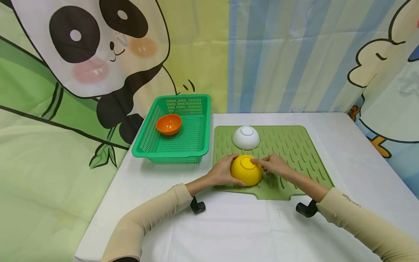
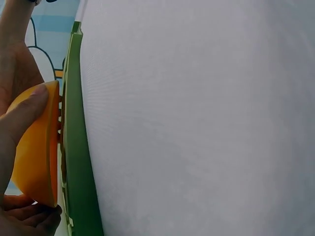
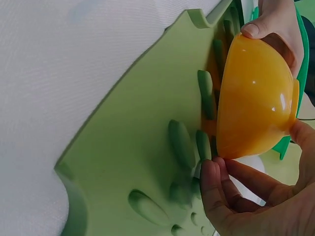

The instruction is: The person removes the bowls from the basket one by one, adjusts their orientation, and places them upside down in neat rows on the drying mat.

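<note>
A yellow bowl [image 1: 246, 171] is upside down at the front of the green ridged mat [image 1: 294, 156], its rim close over the ridges. My left hand [image 1: 224, 170] grips it from the left, thumb on the near side and fingers round the far side. From the right, my right hand [image 1: 274, 164] holds the same bowl. In the right wrist view, that hand's thumb touches the foot ring and its fingertips [image 3: 210, 169] are at the rim. Behind the yellow bowl, a white bowl [image 1: 246, 138] lies upside down on the mat.
On the left of the white-covered table [image 1: 229, 225] stands a green perforated basket [image 1: 204, 145], with an orange bowl [image 1: 168, 124] upright inside. A printed curtain [image 1: 278, 54] hangs along the back. Black camera mounts [image 1: 307, 209] show below both wrists.
</note>
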Demonstrator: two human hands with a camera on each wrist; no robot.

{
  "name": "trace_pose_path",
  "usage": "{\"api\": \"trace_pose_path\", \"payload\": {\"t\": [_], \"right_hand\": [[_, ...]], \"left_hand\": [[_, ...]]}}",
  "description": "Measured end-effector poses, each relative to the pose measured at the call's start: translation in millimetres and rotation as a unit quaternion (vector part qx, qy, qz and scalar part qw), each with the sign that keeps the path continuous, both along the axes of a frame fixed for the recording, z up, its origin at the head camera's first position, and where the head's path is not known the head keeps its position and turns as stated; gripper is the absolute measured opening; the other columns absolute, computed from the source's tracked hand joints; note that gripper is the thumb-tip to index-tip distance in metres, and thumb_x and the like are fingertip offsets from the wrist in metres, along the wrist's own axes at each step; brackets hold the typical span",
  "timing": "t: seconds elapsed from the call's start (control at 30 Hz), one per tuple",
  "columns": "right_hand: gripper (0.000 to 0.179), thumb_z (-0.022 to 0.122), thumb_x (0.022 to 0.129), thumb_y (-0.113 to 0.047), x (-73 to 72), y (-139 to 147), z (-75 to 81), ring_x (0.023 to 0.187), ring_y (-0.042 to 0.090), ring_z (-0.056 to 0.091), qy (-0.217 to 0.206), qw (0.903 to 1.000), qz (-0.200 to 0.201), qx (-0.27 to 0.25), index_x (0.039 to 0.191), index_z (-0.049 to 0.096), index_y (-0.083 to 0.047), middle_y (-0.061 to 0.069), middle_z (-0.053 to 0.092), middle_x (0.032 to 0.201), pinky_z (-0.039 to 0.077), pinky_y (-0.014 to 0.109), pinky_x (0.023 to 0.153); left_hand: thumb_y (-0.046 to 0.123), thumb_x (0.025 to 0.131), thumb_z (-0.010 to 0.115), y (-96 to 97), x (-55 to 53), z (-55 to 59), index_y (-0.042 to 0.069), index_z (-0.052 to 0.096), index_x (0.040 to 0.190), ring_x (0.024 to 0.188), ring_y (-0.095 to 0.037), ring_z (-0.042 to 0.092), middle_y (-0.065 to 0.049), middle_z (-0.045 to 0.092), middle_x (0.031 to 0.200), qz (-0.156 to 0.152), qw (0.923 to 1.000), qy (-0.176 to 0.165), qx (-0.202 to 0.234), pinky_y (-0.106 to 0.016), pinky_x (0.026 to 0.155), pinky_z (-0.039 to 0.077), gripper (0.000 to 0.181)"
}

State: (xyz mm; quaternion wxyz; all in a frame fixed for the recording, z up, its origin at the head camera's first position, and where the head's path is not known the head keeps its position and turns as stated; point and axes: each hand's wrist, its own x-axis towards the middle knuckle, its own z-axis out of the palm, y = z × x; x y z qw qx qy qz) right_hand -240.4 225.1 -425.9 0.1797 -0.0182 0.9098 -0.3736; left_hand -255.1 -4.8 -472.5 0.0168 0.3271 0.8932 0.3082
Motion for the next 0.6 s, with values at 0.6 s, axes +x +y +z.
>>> {"api": "trace_pose_path", "payload": {"t": [0.6], "right_hand": [[0.073, 0.053, 0.082, -0.064, 0.6, -1.5, -13.0, 0.071, 0.020, 0.057, 0.040, 0.9990, 0.002, 0.018, 0.115, 0.064, 0.000, 0.006, 0.063, 0.074, 0.043, 0.029, 0.055]], "left_hand": [[0.060, 0.057, 0.079, -0.9, -1.8, -8.4, 0.004, 0.037, 0.136, 0.116, -0.019, 0.049, -0.009, 0.048, 0.131, -0.010, 0.9998, 0.014, -0.008, -0.032, 0.095, 0.042, 0.106]]}}
